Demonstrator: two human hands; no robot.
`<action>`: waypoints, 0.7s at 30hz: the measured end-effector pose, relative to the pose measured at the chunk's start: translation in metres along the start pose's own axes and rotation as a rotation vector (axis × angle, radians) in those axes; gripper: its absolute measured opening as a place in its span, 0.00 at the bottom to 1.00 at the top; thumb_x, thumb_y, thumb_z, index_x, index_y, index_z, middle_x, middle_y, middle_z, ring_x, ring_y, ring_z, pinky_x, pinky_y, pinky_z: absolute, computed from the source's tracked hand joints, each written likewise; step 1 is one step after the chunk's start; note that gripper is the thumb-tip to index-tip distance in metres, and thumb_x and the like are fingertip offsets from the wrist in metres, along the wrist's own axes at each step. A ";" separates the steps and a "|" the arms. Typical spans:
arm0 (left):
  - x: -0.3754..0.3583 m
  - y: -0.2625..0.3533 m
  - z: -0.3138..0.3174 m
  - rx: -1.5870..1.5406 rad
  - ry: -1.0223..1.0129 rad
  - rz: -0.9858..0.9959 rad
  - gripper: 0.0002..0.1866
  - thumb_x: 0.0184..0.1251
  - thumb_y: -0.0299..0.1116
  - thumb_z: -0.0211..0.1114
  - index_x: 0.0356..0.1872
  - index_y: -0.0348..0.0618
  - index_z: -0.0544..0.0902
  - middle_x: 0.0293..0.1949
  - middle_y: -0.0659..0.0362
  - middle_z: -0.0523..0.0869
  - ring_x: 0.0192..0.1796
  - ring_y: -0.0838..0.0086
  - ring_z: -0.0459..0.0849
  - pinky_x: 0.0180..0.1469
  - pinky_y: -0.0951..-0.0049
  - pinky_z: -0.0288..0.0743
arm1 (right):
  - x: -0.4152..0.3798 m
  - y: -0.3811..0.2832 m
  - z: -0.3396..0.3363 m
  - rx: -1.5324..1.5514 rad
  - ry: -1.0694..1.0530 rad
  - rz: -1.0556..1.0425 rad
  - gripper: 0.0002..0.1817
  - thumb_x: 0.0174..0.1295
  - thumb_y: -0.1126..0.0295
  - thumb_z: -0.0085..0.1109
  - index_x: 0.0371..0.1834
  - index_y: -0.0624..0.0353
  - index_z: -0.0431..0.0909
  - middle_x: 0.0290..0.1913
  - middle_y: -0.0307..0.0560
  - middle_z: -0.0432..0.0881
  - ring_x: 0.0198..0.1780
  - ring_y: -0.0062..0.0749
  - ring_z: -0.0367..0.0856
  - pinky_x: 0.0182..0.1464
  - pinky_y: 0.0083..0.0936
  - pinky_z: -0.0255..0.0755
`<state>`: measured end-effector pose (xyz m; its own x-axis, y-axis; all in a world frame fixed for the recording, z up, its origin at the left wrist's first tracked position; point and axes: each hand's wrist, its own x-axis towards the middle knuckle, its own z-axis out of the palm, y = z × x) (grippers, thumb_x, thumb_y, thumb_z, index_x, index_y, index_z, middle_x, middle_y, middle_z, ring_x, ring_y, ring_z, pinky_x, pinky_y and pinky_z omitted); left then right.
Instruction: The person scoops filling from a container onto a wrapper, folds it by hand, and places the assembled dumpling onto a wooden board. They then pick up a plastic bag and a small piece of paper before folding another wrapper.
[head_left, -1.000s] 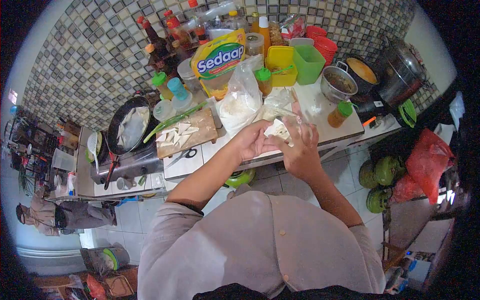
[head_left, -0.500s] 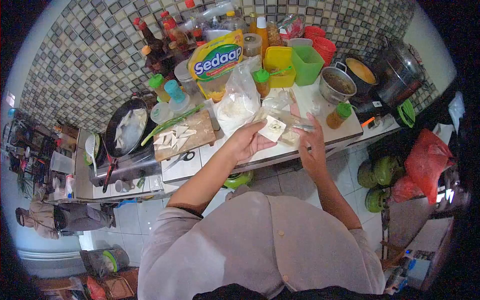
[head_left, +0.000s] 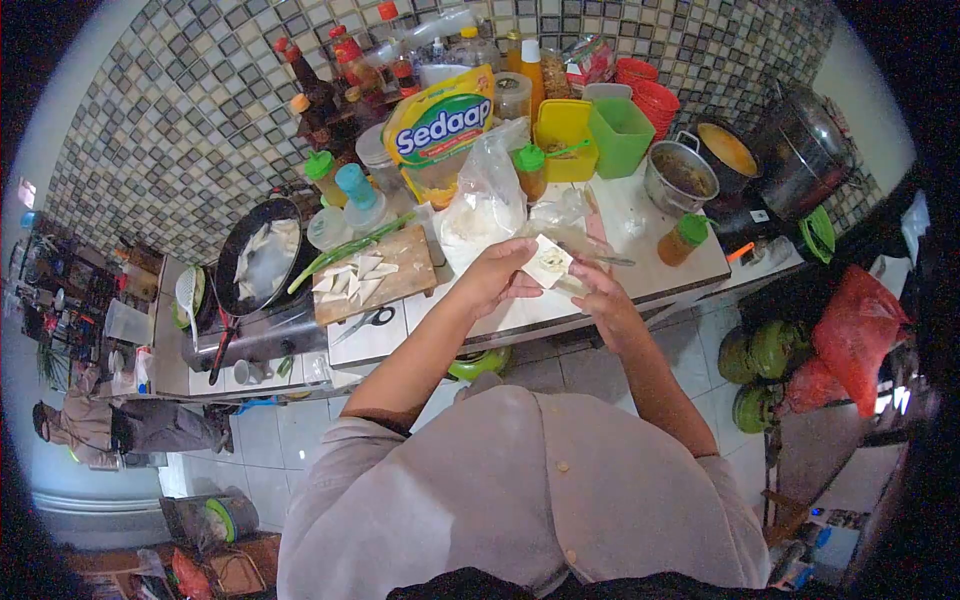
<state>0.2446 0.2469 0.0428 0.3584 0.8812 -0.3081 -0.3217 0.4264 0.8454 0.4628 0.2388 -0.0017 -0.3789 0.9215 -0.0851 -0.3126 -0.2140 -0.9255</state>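
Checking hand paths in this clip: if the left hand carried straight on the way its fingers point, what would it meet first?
The left hand points up and right, holding a square wrapper. Straight on, it would probably first meet the crumpled clear plastic bag on the counter, though depth is hard to judge.

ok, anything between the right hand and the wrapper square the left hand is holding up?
Nothing visible. The left hand holds the wrapper square flat on its fingers above the counter. The right hand is right beside it, fingertips at the square's lower right edge, with no object between them.
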 end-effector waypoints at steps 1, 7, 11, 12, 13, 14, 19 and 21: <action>-0.001 0.000 -0.001 -0.008 -0.018 -0.002 0.19 0.71 0.42 0.55 0.55 0.39 0.73 0.42 0.53 0.85 0.35 0.71 0.87 0.39 0.73 0.84 | 0.000 -0.001 0.001 0.000 -0.001 0.001 0.29 0.43 0.81 0.49 0.55 0.61 0.73 0.66 0.46 0.60 0.68 0.38 0.59 0.66 0.30 0.57; 0.000 -0.006 -0.007 -0.028 -0.008 -0.026 0.19 0.71 0.41 0.55 0.54 0.39 0.73 0.40 0.53 0.85 0.35 0.70 0.88 0.38 0.73 0.85 | -0.004 -0.005 0.000 -0.031 -0.006 -0.041 0.27 0.40 0.82 0.50 0.51 0.59 0.74 0.65 0.45 0.60 0.68 0.38 0.59 0.63 0.28 0.61; 0.000 -0.006 -0.002 -0.039 0.025 -0.033 0.18 0.71 0.40 0.55 0.54 0.38 0.73 0.39 0.53 0.85 0.34 0.71 0.88 0.37 0.73 0.85 | -0.006 -0.005 -0.004 -0.406 0.036 -0.189 0.28 0.42 0.80 0.49 0.53 0.56 0.73 0.67 0.46 0.58 0.71 0.38 0.54 0.66 0.33 0.55; 0.000 -0.007 0.000 -0.040 0.024 -0.032 0.18 0.71 0.40 0.55 0.54 0.38 0.73 0.39 0.53 0.85 0.34 0.71 0.88 0.37 0.73 0.85 | -0.009 -0.011 -0.001 -0.551 0.056 -0.257 0.27 0.44 0.80 0.49 0.54 0.56 0.72 0.69 0.46 0.57 0.71 0.38 0.53 0.68 0.35 0.52; 0.001 -0.008 0.001 -0.032 0.023 -0.025 0.18 0.71 0.40 0.55 0.54 0.38 0.73 0.39 0.53 0.85 0.33 0.71 0.87 0.37 0.72 0.85 | -0.012 -0.018 0.004 -0.553 0.056 -0.257 0.27 0.44 0.80 0.49 0.54 0.56 0.72 0.69 0.46 0.57 0.71 0.38 0.53 0.68 0.35 0.52; 0.002 -0.008 0.002 -0.023 0.021 -0.017 0.18 0.71 0.39 0.55 0.54 0.38 0.73 0.39 0.53 0.85 0.33 0.71 0.87 0.37 0.72 0.85 | -0.016 -0.025 0.010 -0.795 0.056 -0.437 0.29 0.42 0.79 0.49 0.55 0.55 0.73 0.68 0.50 0.57 0.71 0.43 0.53 0.69 0.37 0.50; 0.000 -0.006 0.009 -0.041 -0.041 -0.035 0.18 0.71 0.40 0.55 0.54 0.40 0.74 0.42 0.54 0.85 0.35 0.71 0.87 0.41 0.71 0.84 | -0.027 -0.048 0.023 -1.303 0.055 -0.619 0.33 0.40 0.79 0.47 0.57 0.52 0.75 0.68 0.60 0.56 0.69 0.56 0.54 0.70 0.43 0.46; 0.000 -0.006 0.010 -0.065 -0.050 -0.053 0.17 0.71 0.40 0.55 0.54 0.41 0.73 0.42 0.54 0.85 0.36 0.70 0.87 0.41 0.70 0.84 | -0.030 -0.053 0.023 -1.443 0.131 -0.711 0.32 0.42 0.78 0.49 0.57 0.46 0.77 0.69 0.58 0.55 0.68 0.58 0.54 0.68 0.48 0.47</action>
<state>0.2553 0.2428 0.0419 0.4189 0.8467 -0.3280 -0.3565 0.4856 0.7982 0.4705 0.2154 0.0579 -0.4255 0.7321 0.5319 0.6840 0.6450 -0.3407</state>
